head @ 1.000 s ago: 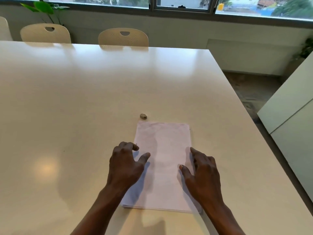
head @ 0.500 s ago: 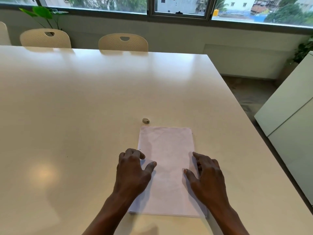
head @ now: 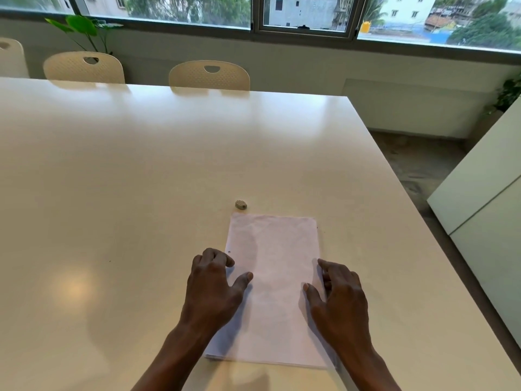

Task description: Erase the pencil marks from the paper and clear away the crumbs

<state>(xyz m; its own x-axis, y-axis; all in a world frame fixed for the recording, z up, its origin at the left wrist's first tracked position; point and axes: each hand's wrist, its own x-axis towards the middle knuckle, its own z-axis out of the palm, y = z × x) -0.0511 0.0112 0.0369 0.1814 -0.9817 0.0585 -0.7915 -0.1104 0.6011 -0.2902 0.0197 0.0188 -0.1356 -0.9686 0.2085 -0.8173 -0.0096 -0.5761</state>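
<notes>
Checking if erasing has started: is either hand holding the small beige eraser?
No, the small beige eraser lies on the white table, apart from the left hand and right hand.

A: Where are the 2 hands?

B: Both low, palms down. The forearms come in from the near side, angling slightly toward each other.

A: The left hand (head: 211, 289)?

B: Fingers bent at the knuckles, tips down, thumb stretched out to the right. It grips nothing.

A: And the right hand (head: 341, 300)?

B: Fingers loosely bent, thumb pointing left, nothing held. The 2 thumbs face each other, apart.
</notes>
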